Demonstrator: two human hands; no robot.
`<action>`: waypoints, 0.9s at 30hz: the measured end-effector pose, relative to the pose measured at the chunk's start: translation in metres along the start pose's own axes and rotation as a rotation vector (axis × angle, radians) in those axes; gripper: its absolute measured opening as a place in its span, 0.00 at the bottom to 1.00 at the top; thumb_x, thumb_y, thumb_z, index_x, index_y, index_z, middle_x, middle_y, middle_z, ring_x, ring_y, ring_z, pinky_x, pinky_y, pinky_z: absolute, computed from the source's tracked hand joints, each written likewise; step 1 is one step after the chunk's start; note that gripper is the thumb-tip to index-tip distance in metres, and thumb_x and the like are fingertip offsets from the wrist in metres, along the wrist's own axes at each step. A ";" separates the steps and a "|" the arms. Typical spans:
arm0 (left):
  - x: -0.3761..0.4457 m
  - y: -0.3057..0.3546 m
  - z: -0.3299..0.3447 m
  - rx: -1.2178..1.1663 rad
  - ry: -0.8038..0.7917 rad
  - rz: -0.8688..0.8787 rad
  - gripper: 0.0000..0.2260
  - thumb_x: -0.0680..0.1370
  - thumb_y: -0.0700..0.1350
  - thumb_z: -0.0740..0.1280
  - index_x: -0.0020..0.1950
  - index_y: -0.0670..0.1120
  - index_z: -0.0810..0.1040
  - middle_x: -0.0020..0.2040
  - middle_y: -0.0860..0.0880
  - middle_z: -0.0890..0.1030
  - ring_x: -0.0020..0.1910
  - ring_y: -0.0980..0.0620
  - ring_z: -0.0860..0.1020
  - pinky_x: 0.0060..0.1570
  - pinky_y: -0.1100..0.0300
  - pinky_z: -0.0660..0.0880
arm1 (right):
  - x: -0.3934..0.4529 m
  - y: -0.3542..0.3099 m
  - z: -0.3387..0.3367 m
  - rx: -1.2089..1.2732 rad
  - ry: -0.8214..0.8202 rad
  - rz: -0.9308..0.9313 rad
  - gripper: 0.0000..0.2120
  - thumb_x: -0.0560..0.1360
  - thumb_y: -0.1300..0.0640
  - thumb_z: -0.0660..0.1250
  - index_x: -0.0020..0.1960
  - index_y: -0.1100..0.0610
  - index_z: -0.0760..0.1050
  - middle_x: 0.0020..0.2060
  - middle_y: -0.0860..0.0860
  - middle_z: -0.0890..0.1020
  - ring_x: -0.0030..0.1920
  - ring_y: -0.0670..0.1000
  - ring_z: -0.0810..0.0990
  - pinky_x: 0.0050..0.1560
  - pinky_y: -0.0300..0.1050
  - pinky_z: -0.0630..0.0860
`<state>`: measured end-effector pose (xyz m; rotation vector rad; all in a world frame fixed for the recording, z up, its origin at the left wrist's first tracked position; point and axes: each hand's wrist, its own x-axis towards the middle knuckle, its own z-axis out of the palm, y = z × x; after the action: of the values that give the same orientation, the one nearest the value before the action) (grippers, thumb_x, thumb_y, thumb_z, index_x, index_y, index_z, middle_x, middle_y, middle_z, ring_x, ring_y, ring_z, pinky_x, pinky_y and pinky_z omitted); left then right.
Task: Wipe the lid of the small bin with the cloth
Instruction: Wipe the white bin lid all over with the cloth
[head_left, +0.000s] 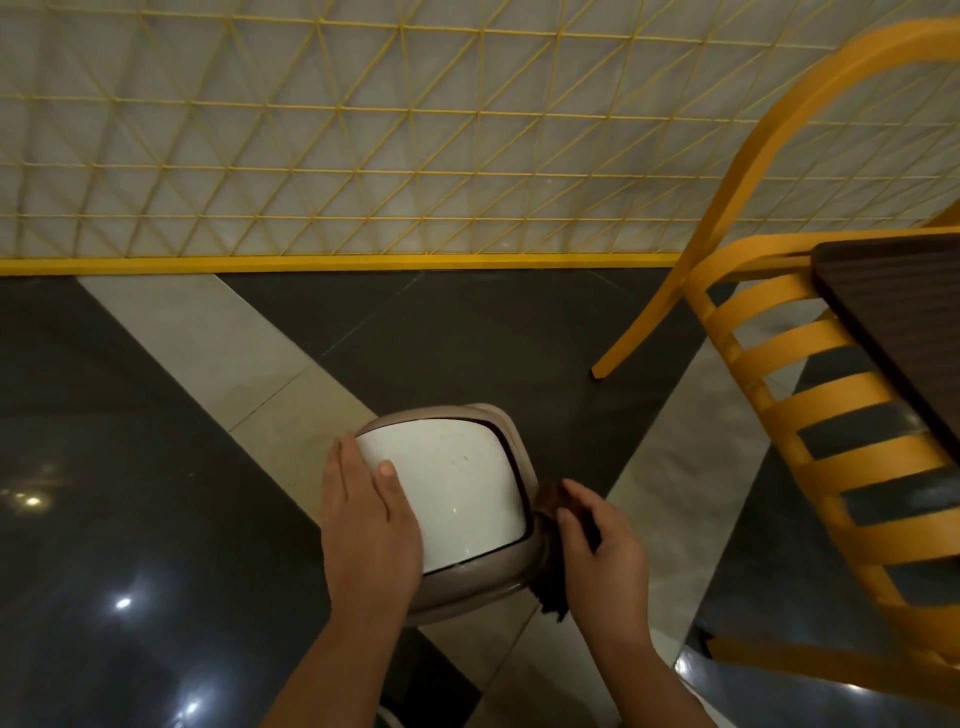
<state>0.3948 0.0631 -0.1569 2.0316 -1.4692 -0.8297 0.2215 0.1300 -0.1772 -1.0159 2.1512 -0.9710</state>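
- The lid of the small bin is steadied by the flat, relaxed left hand.
- The cloth is gripped by the right hand at the lid's right rim.
- Wiping appears under way; a sweep leftward across the lid is probably called for.

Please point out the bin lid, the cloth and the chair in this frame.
lid (457, 483): head view, middle of its white top panel.
cloth (551, 582): head view, dark fold hanging beside the bin's right edge.
chair (810, 395): head view, a yellow seat slat.
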 end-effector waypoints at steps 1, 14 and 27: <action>-0.005 -0.002 0.003 -0.027 -0.017 -0.023 0.26 0.81 0.55 0.46 0.78 0.49 0.47 0.78 0.50 0.51 0.76 0.50 0.51 0.72 0.53 0.51 | -0.004 -0.007 0.001 -0.015 -0.017 -0.063 0.15 0.77 0.58 0.65 0.61 0.43 0.76 0.51 0.39 0.76 0.51 0.36 0.73 0.54 0.26 0.68; -0.012 -0.004 0.013 -0.117 0.064 -0.015 0.28 0.78 0.57 0.45 0.78 0.49 0.50 0.78 0.50 0.54 0.76 0.51 0.53 0.72 0.58 0.51 | 0.027 -0.018 0.031 -0.176 -0.146 -0.155 0.11 0.78 0.56 0.65 0.58 0.47 0.80 0.48 0.41 0.75 0.53 0.47 0.77 0.58 0.40 0.74; -0.005 -0.006 0.012 0.002 0.142 0.062 0.22 0.81 0.51 0.50 0.75 0.48 0.58 0.73 0.45 0.62 0.70 0.46 0.63 0.68 0.51 0.62 | 0.044 -0.034 0.043 -0.149 -0.163 -0.183 0.10 0.78 0.56 0.65 0.57 0.50 0.80 0.47 0.44 0.76 0.51 0.46 0.77 0.56 0.39 0.74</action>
<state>0.3890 0.0689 -0.1683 1.9919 -1.4459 -0.6454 0.2422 0.0631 -0.1828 -1.3351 2.0463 -0.7879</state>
